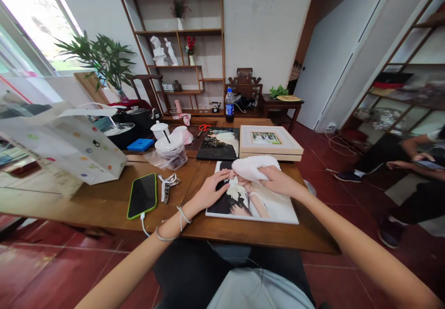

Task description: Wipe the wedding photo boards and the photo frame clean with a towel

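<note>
A large wedding photo panel [274, 202] lies flat on the wooden table in front of me. My left hand [211, 189] rests on its left side, fingers stretched out over the picture, a bracelet on the wrist. In my right hand [280, 181] is a folded white cloth [255, 166], pressed against the upper part of the panel and covering some of it. Just behind lie a darker photo panel [219, 143] and a light wooden picture frame [271, 153] with a small photo in it.
On the left are a green-cased phone [142, 195] with a cable, a silver clip-like object [168, 186], a paper bag [93, 149], a bagged cup [170, 149] and a blue box [140, 144]. Red scissors [204, 128] and a bottle [229, 106] stand farther back. A person [410, 160] sits at right.
</note>
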`<state>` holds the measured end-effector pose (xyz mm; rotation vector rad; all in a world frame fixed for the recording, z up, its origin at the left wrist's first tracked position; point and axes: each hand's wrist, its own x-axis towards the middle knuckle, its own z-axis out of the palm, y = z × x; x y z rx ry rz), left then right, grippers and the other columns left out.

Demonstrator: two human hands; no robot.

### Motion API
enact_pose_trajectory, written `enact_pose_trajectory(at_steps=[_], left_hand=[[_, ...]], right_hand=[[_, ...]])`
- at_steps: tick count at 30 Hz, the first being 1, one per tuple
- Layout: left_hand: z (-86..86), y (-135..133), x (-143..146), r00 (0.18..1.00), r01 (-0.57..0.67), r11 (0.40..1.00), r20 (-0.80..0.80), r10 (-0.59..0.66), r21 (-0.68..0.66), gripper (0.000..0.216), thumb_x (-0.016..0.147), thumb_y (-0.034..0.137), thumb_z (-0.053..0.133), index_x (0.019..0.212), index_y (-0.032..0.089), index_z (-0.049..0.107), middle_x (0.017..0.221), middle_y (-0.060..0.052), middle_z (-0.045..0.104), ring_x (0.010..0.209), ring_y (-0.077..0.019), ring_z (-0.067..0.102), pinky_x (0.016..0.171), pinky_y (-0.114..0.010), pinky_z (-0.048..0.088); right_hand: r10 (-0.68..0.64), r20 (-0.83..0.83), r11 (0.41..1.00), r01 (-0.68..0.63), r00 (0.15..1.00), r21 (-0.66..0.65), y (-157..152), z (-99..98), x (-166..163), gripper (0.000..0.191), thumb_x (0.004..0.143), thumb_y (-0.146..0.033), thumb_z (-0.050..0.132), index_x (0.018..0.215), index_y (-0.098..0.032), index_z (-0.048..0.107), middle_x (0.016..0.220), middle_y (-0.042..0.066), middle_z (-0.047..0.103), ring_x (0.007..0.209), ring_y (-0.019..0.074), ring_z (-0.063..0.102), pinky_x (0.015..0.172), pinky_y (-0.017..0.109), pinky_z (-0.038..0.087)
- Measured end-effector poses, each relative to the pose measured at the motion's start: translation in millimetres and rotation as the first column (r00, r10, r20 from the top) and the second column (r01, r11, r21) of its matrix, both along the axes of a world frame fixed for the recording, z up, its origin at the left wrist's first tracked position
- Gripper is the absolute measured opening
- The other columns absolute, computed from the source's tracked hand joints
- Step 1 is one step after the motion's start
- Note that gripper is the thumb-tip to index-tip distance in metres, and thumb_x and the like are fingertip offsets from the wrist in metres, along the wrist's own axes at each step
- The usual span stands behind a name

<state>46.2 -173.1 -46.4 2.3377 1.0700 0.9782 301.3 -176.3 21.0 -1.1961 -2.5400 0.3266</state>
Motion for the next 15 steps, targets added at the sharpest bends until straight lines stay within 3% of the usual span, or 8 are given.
enact_pose_trajectory(at_steps=[4, 6, 10, 15], left_hand=[[1.6, -2, 1, 0.999, -0.024, 1.0, -0.028, 0.023, -0.019, 0.038, 0.085, 0.03, 0.048, 0.122, 0.02, 0.054, 0.133, -0.007, 0.049, 0.124, -0.0211, 0.044, 0.107, -0.041, 0.031], [3.3, -3, 2, 0.999, -0.01, 1.0, -0.036, 0.01, -0.025, 0.04, 0.087, 0.031, 0.046, 0.125, 0.021, 0.051, 0.134, -0.006, 0.048, 0.126, -0.0203, 0.041, 0.108, -0.04, 0.03], [5.2, -4, 3, 0.999, -0.002, 1.0, -0.048, 0.001, -0.023, 0.039, 0.089, 0.029, 0.041, 0.126, 0.02, 0.05, 0.135, -0.006, 0.047, 0.128, -0.0193, 0.038, 0.108, -0.039, 0.029], [4.7, -3, 5, 0.999, -0.018, 1.0, -0.05, 0.017, -0.012, 0.039, 0.09, 0.029, 0.039, 0.125, 0.018, 0.051, 0.133, -0.007, 0.049, 0.127, -0.02, 0.04, 0.108, -0.038, 0.03]], right_hand=[[-0.218, 0.138, 0.976, 0.213, 0.966, 0.046, -23, -14.6, 43, 0.032, 0.069, -0.01, 0.042, 0.094, -0.01, 0.061, 0.099, 0.015, 0.062, 0.097, 0.0278, 0.054, 0.081, 0.036, 0.042], [-0.238, 0.191, 0.971, 0.226, 0.952, 0.082, -36, -19.4, 50, 0.034, 0.067, -0.007, 0.042, 0.094, -0.009, 0.063, 0.111, 0.019, 0.058, 0.107, 0.0297, 0.051, 0.089, 0.04, 0.039], [-0.16, 0.251, 0.983, 0.133, 0.954, 0.123, -76, -23.4, 35, 0.034, 0.061, -0.002, 0.043, 0.084, -0.01, 0.067, 0.137, 0.02, 0.038, 0.128, 0.0306, 0.031, 0.106, 0.047, 0.022], [0.051, 0.212, 0.998, -0.059, 0.976, 0.033, -127, -20.8, 3, 0.039, 0.059, -0.006, 0.046, 0.091, -0.011, 0.067, 0.142, 0.017, 0.032, 0.133, 0.0294, 0.019, 0.109, 0.047, 0.016]])
